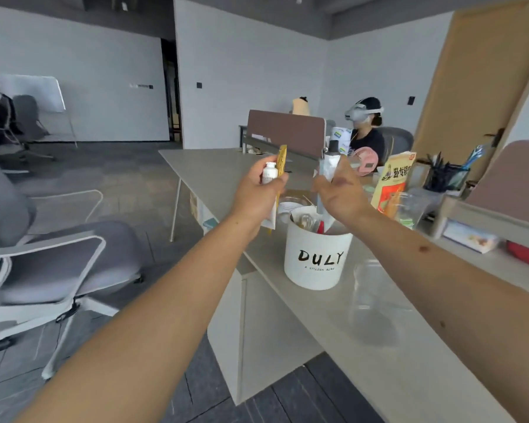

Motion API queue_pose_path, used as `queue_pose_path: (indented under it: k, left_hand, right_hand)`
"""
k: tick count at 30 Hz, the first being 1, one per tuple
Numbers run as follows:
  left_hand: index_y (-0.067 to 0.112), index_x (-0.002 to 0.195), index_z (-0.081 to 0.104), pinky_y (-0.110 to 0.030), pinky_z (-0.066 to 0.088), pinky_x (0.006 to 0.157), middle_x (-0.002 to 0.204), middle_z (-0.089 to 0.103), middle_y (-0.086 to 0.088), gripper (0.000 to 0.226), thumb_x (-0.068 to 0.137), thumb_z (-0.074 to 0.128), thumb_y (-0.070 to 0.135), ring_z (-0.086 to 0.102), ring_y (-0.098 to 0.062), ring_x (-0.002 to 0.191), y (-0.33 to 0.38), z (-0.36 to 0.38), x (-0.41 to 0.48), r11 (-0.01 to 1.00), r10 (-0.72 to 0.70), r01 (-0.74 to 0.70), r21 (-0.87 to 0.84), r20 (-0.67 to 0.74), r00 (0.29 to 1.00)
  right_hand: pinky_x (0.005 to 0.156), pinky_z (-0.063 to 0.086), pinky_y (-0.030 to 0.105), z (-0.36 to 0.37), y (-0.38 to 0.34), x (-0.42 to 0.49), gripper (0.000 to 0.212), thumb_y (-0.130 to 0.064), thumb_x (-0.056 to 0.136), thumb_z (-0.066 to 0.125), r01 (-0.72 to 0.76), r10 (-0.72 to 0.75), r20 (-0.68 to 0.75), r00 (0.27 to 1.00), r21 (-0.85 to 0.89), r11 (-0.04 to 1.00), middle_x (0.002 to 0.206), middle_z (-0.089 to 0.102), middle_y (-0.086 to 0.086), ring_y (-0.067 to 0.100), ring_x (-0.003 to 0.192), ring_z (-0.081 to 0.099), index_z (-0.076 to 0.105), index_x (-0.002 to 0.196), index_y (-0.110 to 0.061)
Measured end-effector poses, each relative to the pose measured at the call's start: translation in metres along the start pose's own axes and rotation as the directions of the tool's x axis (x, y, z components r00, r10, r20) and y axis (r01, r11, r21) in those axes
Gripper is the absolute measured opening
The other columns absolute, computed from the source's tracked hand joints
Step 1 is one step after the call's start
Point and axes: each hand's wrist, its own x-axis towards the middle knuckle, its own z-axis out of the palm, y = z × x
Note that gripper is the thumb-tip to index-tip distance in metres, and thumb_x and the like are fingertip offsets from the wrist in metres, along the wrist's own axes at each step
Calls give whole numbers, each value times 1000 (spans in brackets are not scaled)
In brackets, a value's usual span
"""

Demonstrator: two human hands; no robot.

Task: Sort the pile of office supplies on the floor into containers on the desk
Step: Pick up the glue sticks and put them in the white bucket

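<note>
Both hands are raised above the desk [379, 346], near each other but not touching. The left hand [257, 193] is closed around a small white bottle [269, 172] and a yellow strip [281, 161] that sticks up past the fingers; a white edge, maybe a card or packet, hangs below the palm, too blurred to name. The right hand [342, 193] grips a silvery tube [330, 163] with a dark cap, held upright over the tub.

Just below the hands stands a white tub [313, 261] marked "DULY", near the desk's front edge, with several mixed items poking out of its top. A clear glass [373, 300] stands on the desk right of the tub, nearer the camera. Behind the right wrist an orange packet [393, 184] leans upright, and past it a dark mesh cup [446, 178] holds pens. A second clear cup [409, 209] sits beside the packet.

Left of the desk a grey chair [58, 264] stands on the dark floor. Across the desk a seated person [365, 132] wears a headset.
</note>
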Motion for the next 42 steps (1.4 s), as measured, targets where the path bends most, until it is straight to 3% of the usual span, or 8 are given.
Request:
queue_pose_path:
  k: [5, 11, 16, 25, 32, 34, 38, 42]
  left_hand:
    - [19, 125, 56, -24, 49, 78, 99, 61, 2, 32, 94, 61, 13, 60, -13, 81, 6, 42, 35, 996, -10, 7, -84, -33, 999]
    - [26, 123, 50, -33, 50, 69, 100, 61, 3, 34, 93, 61, 13, 62, -18, 87, -24, 84, 48, 994, -108, 106, -35, -48, 993]
    - [23, 128, 40, -32, 51, 73, 101, 64, -7, 44, 92, 60, 7, 64, -25, 96, -47, 89, 42, 973, -168, 163, 161, 19, 986]
    - [32, 130, 46, -23, 36, 48, 105, 61, -6, 39, 95, 51, 14, 52, -15, 59, -34, 78, 35, 793, -40, -10, 609, 69, 997]
    - [28, 134, 52, -20, 44, 58, 123, 57, -4, 40, 98, 49, 12, 59, -16, 84, -34, 62, 35, 763, -19, -27, 646, 65, 998]
    - [29, 136, 51, -20, 46, 65, 130, 55, -5, 42, 98, 51, 12, 60, -19, 94, -33, 59, 36, 766, -18, -36, 642, 77, 997]
    - [33, 135, 50, -17, 42, 44, 114, 64, 2, 43, 98, 51, 11, 51, -9, 54, -32, 57, 36, 835, 18, -38, 549, 41, 999]
    - [34, 120, 49, -32, 56, 67, 111, 60, 3, 34, 94, 59, 14, 60, -14, 81, -35, 59, 34, 818, 50, -67, 571, 45, 998]
  right_hand:
    - [71, 39, 24, -19, 34, 31, 23, -16, 93, 56, -147, 152, -72, 986, 69, 987, 90, 57, 4, 19, 82, 55, 41, 111, -15]
    - [64, 40, 27, -24, 65, 35, 25, -21, 90, 59, -297, 297, -5, 955, 4, 955, 81, 55, 3, 17, 70, 51, 51, 110, -8]
    - [71, 53, 32, -30, 82, 26, 40, -13, 83, 69, -251, 250, 91, 964, 0, 968, 101, 65, 12, 26, 86, 65, 48, 116, -5]
    - [71, 51, 21, -36, 82, 26, 56, -16, 88, 71, -57, 42, 176, 983, 80, 995, 104, 61, 22, 25, 85, 60, 35, 131, -8]
    - [71, 44, 33, -41, 91, 34, 49, -46, 98, 46, -88, 98, 122, 988, -87, 992, 68, 44, 5, 19, 71, 48, 40, 123, -4]
    - [78, 47, 39, -42, 90, 41, 49, -44, 95, 53, -86, 96, 89, 991, -111, 990, 71, 46, 0, 21, 77, 51, 45, 123, -5]
    - [62, 41, 30, -44, 87, 43, 38, -33, 93, 61, 13, -13, -1, 1000, 4, 1000, 74, 47, 6, 18, 66, 44, 49, 117, -6]
    - [69, 47, 35, -45, 88, 41, 37, -28, 94, 61, 104, -99, -93, 991, 51, 993, 95, 60, 12, 21, 76, 54, 43, 124, -17]
